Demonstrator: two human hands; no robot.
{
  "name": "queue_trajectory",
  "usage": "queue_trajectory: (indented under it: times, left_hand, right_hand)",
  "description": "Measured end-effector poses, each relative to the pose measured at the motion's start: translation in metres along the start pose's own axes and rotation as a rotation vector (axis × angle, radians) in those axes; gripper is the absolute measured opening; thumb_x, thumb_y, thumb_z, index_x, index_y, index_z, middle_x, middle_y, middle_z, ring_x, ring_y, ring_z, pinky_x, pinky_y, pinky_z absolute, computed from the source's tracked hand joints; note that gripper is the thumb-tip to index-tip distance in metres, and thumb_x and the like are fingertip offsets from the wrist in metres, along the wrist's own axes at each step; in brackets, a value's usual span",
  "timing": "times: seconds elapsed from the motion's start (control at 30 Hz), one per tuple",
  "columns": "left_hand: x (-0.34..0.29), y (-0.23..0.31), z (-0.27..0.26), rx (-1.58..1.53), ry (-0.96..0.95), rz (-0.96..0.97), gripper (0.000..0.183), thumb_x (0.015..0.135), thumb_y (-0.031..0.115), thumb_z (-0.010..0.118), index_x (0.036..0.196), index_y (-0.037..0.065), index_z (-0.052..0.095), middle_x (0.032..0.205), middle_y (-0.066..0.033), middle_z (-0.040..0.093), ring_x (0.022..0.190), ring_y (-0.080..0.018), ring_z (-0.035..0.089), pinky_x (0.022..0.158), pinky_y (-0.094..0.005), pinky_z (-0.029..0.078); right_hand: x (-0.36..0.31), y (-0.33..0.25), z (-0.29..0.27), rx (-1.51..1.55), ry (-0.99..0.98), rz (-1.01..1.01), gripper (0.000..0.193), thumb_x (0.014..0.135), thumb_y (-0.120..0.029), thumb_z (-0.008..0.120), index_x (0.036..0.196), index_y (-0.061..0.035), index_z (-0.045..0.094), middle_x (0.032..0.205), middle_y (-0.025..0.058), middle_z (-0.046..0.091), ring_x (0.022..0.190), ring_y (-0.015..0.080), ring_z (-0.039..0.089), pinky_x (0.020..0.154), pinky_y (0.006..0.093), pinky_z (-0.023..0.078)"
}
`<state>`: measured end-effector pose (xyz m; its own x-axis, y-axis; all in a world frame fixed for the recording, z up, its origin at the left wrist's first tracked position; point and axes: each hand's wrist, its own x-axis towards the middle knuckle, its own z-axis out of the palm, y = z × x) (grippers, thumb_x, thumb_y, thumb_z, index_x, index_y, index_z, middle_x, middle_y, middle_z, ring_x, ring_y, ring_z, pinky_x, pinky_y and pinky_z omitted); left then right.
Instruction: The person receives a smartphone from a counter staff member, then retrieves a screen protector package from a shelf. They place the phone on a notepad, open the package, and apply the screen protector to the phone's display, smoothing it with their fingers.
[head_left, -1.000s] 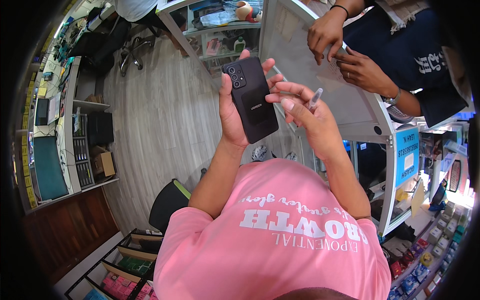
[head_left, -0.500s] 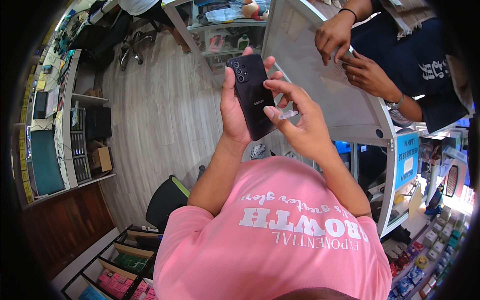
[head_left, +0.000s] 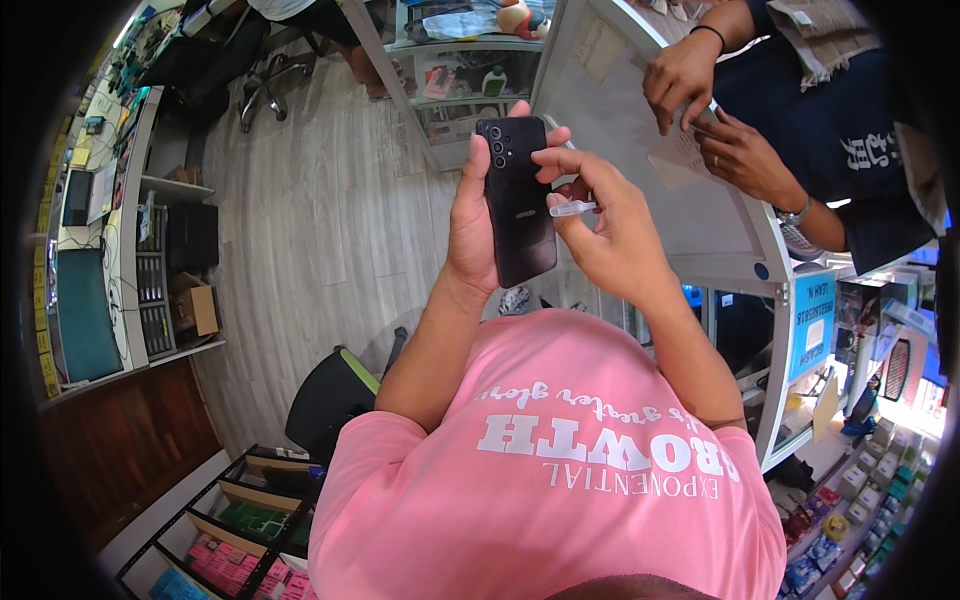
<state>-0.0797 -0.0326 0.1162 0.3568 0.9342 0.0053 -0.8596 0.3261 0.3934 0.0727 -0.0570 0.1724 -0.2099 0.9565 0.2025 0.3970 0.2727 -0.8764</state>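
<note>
My left hand (head_left: 469,232) is wrapped round a black smartphone (head_left: 521,239), its thumb along the left edge and its fingertips showing past the top and right edges. The phone's back, with several camera lenses in the upper left corner, faces up. My right hand (head_left: 622,227) is beside the phone's right edge, fingers curled. Between them is a small clear plastic tube-like piece (head_left: 570,209), lying by the thumb; its exact kind I cannot tell. The right index fingertip is over the phone's upper right part; whether it touches is unclear.
A glass-topped counter (head_left: 690,215) stands at the right, where another person's hands (head_left: 745,157) rest. Ahead is a glass display case (head_left: 450,75). A black and green chair (head_left: 330,395) and divided box trays (head_left: 235,520) are near my left side; a desk (head_left: 110,300) runs along the far left.
The phone and my left hand have shifted slightly right and the phone is more upright. My right hand has turned a little, so the clear piece shows more of its length.
</note>
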Motion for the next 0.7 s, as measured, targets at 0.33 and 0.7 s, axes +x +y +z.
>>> queue_trajectory:
  times: [0.33,0.7]
  left_hand:
    - [0.000,0.001,0.001,-0.044,-0.009,-0.030,0.070,0.111,0.062,0.032,0.164,0.017,0.032,0.154,-0.0209,0.050,0.135,-0.0334,0.055,0.113,-0.0533,0.048]
    - [0.018,0.002,-0.006,-0.181,-0.088,-0.028,0.070,0.109,0.063,0.035,0.161,0.017,0.037,0.153,-0.0197,0.050,0.138,-0.0362,0.053,0.113,-0.0524,0.049]
  right_hand:
    - [0.007,0.004,0.001,-0.062,-0.020,-0.009,0.048,0.084,0.002,0.063,0.131,-0.0063,0.065,0.105,0.0068,0.066,0.092,0.0167,0.061,0.084,0.0298,0.050]
    - [-0.006,0.002,-0.026,-0.295,-0.024,-0.195,0.045,0.082,-0.016,0.084,0.124,-0.0080,0.069,0.111,0.0085,0.070,0.104,0.0290,0.063,0.093,0.0393,0.050]
